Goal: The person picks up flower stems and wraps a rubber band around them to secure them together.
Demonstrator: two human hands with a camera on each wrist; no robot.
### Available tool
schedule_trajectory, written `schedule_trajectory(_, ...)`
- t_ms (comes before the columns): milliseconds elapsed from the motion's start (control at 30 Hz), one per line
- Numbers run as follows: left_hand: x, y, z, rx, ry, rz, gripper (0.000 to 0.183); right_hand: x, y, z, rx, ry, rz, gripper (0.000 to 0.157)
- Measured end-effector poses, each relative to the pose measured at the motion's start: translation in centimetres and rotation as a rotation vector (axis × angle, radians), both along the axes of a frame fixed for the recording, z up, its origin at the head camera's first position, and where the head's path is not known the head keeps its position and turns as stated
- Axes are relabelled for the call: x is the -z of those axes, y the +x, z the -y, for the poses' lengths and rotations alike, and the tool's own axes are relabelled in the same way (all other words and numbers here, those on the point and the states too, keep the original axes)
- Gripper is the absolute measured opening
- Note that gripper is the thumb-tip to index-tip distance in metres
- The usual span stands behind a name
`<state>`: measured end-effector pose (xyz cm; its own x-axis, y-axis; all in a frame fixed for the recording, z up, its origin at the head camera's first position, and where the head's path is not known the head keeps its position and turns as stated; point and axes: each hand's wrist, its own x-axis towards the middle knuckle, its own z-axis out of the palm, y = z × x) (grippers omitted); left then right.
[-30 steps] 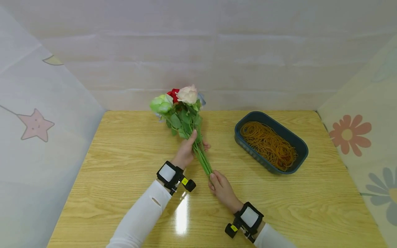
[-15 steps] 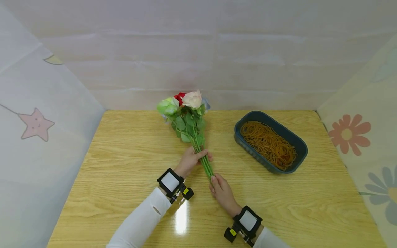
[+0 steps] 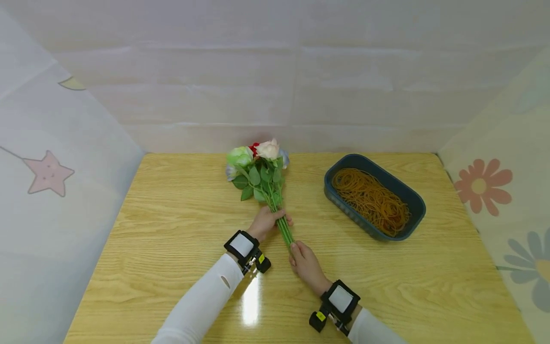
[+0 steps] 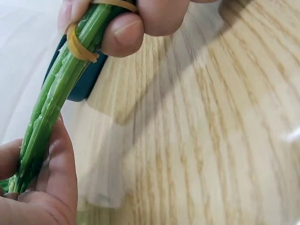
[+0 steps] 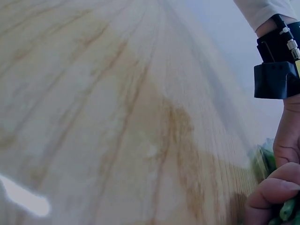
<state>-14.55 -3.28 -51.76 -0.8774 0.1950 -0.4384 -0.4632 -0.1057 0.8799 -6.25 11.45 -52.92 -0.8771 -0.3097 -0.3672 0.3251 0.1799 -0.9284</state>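
A bouquet of artificial flowers with green, red, pale pink and bluish heads leans away over the table, heads toward the back wall. My left hand grips its green stems about midway along. Lower down, my right hand pinches the stems near their cut ends. In the left wrist view a tan rubber band loops round the stems right beside the right fingertips, and another strand of band crosses just above it. The right wrist view catches curled right fingers and green stem ends at its lower corner.
A dark blue plastic basket filled with tan rubber bands stands at the back right of the wooden table. White cloth walls enclose the back and both sides.
My left hand has slid down the stems toward the right hand. The flower heads have dropped toward the table and shifted right. My right hand has moved only slightly, and the basket stays put.
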Motion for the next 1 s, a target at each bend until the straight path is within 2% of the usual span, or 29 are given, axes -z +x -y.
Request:
schedule_trajectory(200,0.6,-0.3,0.2,0.013,-0.005,0.065,0.026,0.0,-0.1,0.4,-0.011,0.025,0.023,0.032)
schedule_trajectory(367,0.5,-0.5,0.3,0.024,-0.039,0.065,0.025,-0.7,-0.2,0.3,-0.062,0.106,0.006,0.036)
schedule_trajectory(433,0.5,-0.5,0.3,0.016,-0.048,0.061,0.024,-1.0,-0.3,0.1,-0.099,0.187,-0.056,0.039)
schedule_trajectory(600,0.4,-0.6,0.3,-0.016,-0.101,0.061,0.022,-1.7,-0.5,-0.3,-0.219,0.439,-0.284,0.039)
schedule_trajectory(667,0.4,-0.5,0.4,-0.028,-0.131,0.047,0.022,-2.0,-0.4,-0.5,-0.259,0.488,-0.337,0.038)
schedule_trajectory(833,-0.2,-0.3,0.9,-0.002,-0.364,-0.019,0.023,-3.1,-0.5,-0.8,-0.277,0.531,-0.389,0.039)
schedule_trajectory(933,-1.0,-0.2,1.9,0.055,-0.485,-0.032,0.034,-4.0,-1.1,-1.2,-0.247,0.589,-0.442,0.045)
schedule_trajectory(1000,-2.0,-0.2,2.9,0.083,-0.557,-0.049,0.045,-4.7,-1.8,-1.7,-0.226,0.642,-0.486,0.050)
